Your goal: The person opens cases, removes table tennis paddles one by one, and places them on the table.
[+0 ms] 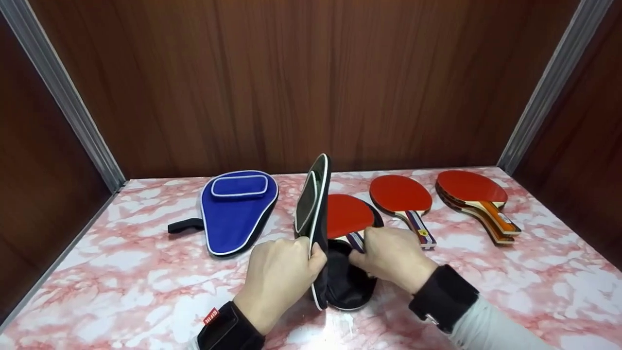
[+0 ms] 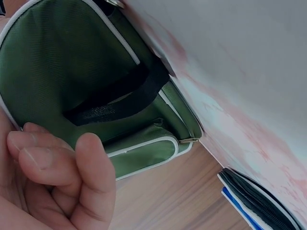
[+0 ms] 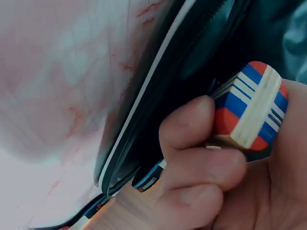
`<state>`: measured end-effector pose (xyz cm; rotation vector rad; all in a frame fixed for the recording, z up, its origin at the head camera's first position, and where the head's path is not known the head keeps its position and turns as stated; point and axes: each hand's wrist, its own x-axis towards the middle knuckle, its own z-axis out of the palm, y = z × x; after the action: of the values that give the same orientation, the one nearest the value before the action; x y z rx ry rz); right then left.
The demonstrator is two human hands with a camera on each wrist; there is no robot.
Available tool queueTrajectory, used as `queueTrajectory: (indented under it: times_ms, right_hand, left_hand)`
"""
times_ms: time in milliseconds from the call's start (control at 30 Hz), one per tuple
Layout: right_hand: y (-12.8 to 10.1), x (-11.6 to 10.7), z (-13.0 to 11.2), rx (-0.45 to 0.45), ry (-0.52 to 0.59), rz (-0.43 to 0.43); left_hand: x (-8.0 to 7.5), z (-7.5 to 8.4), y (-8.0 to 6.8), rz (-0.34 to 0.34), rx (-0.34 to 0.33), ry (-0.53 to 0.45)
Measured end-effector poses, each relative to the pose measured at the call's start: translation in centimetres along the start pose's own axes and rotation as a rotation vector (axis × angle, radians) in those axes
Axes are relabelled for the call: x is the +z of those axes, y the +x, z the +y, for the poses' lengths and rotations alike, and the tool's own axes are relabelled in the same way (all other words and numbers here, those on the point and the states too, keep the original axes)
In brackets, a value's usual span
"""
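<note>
A dark green table tennis paddle case (image 2: 62, 62) with white piping stands unzipped, its pocketed cover upright and its black-lined lower half (image 1: 347, 284) flat on the table. My left hand (image 1: 284, 272) grips the edge of the raised cover. A black strap loop (image 2: 124, 103) hangs on the green fabric in the left wrist view. My right hand (image 1: 396, 255) holds a red table tennis paddle (image 1: 351, 214) by its handle, the blade over the far part of the lower half. In the right wrist view the striped handle end (image 3: 254, 108) shows between fingers and palm.
A zipped blue paddle case (image 1: 233, 218) with a black strap lies to the left. On the right rest another red paddle (image 1: 401, 194) and, farther right, a stack of paddles (image 1: 471, 187). Brown wood panels (image 1: 311, 87) wall the marbled table (image 1: 146, 291) at back and sides.
</note>
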<state>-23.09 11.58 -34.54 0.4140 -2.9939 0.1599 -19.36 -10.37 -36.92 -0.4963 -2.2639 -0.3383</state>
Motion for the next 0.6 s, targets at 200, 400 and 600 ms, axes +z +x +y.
queueTrajectory:
  times_ms: [200, 400, 600]
  right_hand:
    - [-0.5, -1.0, 1.5, 0.020, 0.101, -0.037]
    - [-1.2, -2.3, 3.3, 0.035, 0.212, -0.048]
    - [-0.9, -3.3, 5.2, 0.056, 0.269, 0.000]
  left_hand:
    - [0.0, 0.0, 0.0, 0.011, 0.004, 0.002]
    - [0.0, 0.1, 0.0, 0.022, 0.017, 0.007]
    - [0.1, 0.1, -0.1, 0.021, 0.007, 0.001]
